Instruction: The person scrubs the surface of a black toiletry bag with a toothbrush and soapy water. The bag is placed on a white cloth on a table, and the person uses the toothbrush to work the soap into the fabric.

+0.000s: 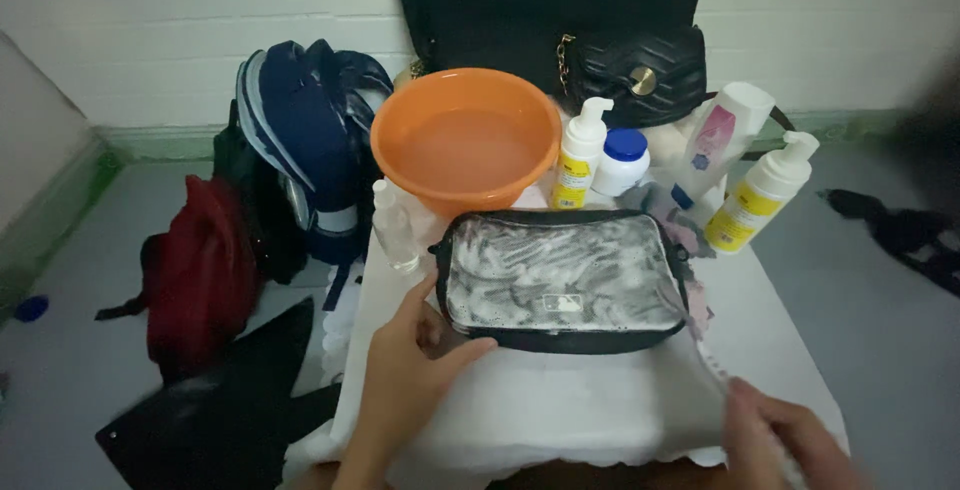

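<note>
Left hand (410, 370) open, fingers resting on foam-covered black pouch (562, 280) atop white cloth (560, 400); right hand (785, 440) blurred, grip indeterminate; orange basin (466, 135) behind.

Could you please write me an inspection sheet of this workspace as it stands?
Surface: small table under a white cloth, frilled at the edge.
Job's things: black-edged clear pouch, lying flat, its top covered in white foam.
Clutter: orange basin holding water; two pump bottles; blue-capped jar; white tube; small clear bottle.
Hands: left hand touches the pouch's near left corner; right hand pinches something thin at the cloth's right edge, too blurred to name.
Cables: nothing seen.
Surroundings: black quilted bag against a white wall; blue backpack and red bag on the floor at left.
</note>
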